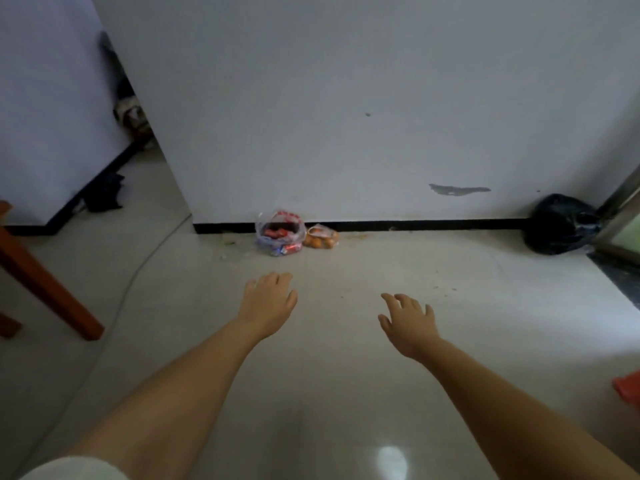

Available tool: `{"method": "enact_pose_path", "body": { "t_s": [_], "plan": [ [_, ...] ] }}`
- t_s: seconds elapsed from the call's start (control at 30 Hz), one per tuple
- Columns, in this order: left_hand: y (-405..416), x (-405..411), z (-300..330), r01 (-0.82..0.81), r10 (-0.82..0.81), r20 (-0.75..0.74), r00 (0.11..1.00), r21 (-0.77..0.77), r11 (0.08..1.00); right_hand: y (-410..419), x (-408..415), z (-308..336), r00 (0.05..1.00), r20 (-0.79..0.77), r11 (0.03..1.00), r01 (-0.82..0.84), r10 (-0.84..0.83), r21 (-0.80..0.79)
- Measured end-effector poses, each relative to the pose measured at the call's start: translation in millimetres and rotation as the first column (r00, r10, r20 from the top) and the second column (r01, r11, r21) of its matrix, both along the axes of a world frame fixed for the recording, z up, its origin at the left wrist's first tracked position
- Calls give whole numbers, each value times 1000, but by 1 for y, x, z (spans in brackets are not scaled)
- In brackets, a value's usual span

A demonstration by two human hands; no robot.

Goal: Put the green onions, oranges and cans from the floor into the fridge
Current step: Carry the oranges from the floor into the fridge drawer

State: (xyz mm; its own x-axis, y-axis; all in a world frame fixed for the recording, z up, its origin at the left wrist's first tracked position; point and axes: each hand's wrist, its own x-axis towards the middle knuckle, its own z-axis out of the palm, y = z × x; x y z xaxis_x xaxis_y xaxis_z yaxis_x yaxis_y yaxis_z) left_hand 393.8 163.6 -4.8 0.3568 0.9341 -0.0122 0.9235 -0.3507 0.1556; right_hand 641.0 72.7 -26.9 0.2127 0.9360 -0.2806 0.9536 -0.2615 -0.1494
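At the far wall's foot, the bag of cans (pixel 280 234) and bag of oranges (pixel 321 238) lie touching, our left hand (pixel 269 300) and right hand (pixel 408 318) empty, fingers spread; grabbing thin plastic carelessly, we risk spilling cans.

Glossy tile floor (pixel 346 393) — clear plastic bags (pixel 280 233)

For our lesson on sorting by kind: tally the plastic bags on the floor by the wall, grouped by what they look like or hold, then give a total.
Clear bag of cans: 1
Clear bag of oranges: 1
Black bag, contents hidden: 1
Total: 3 bags
Green onions cannot be made out. Both the left hand and the right hand are empty.
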Motion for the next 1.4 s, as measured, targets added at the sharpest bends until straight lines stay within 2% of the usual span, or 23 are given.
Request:
{"method": "enact_pose_path", "body": {
  "t_s": [0.13,0.3,0.93,1.07,1.23,1.4],
  "plan": [
    [48,-25,-7,-40,40,12,999,-29,999,60,-34,-3,999,-2,999,-49,49,-18],
    [116,-19,-26,-19,20,7,1000,-79,997,145,-41,-14,997,-6,996,-81,81,-36],
    [503,58,-57,-33,56,110,992,-198,980,546,46,-40,985,1,974,-170,172,-152],
    [613,71,-84,7,20,138,990,-193,981,648,61,-64,990,-6,975,-141,143,-172],
    [743,91,-121,50,-32,73,997,-266,963,765,67,-96,997,-53,971,-73,63,-227],
    [812,143,-161,165,-114,154,981,-380,910,840,83,-135,994,-101,961,-56,29,-272]
  ]
}}
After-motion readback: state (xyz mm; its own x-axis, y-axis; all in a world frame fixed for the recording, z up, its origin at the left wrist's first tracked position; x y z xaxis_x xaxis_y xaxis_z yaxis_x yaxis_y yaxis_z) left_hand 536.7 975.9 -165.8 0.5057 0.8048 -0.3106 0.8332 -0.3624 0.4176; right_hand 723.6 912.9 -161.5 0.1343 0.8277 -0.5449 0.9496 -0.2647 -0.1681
